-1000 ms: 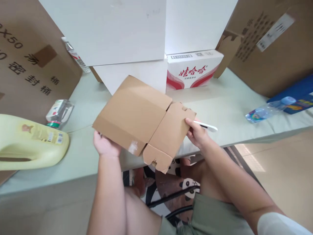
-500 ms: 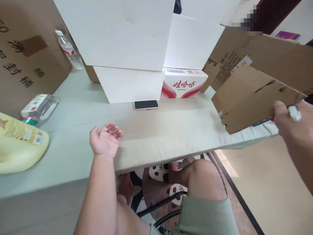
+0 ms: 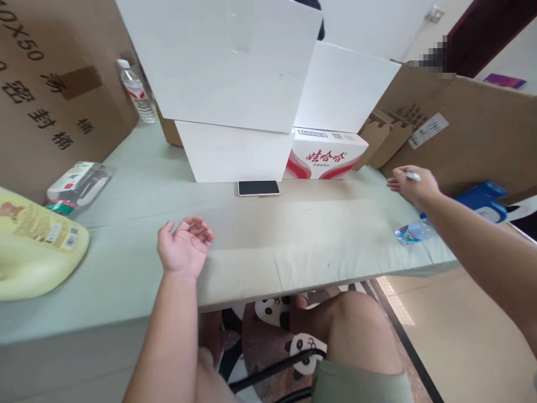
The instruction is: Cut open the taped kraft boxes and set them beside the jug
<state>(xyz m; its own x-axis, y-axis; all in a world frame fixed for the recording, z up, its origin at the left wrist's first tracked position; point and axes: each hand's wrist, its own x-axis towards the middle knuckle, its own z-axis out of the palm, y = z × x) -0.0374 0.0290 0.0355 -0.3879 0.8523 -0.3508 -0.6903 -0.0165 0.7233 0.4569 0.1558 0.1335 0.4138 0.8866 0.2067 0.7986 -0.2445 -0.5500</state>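
My left hand [image 3: 184, 243] rests palm up over the near part of the table, its fingers loosely curled and nothing in it. At the right, my right hand [image 3: 413, 187] is in the air with curled fingers around a small white object [image 3: 413, 176]; its kind is too small to make out. Beyond that hand, brown cardboard pieces [image 3: 388, 140] stand between a white-and-red carton [image 3: 329, 157] and a big cardboard sheet or box side [image 3: 482, 134]. Below my right forearm lie a clear plastic bottle [image 3: 413, 232] and a blue container [image 3: 478, 201], both partly hidden.
A phone [image 3: 258, 188] lies before tall white boxes [image 3: 226, 67]. On the left are a yellow jug [image 3: 42, 252], a lying clear bottle [image 3: 79, 182], an upright water bottle [image 3: 138, 95] and a large brown box [image 3: 54, 84]. The table's front edge [image 3: 293, 292] runs above my knees.
My right hand has let go of the torn cardboard piece and moved left. Cardboard now stands at the back right, and the bottle and blue container are uncovered. My left hand has hardly moved.
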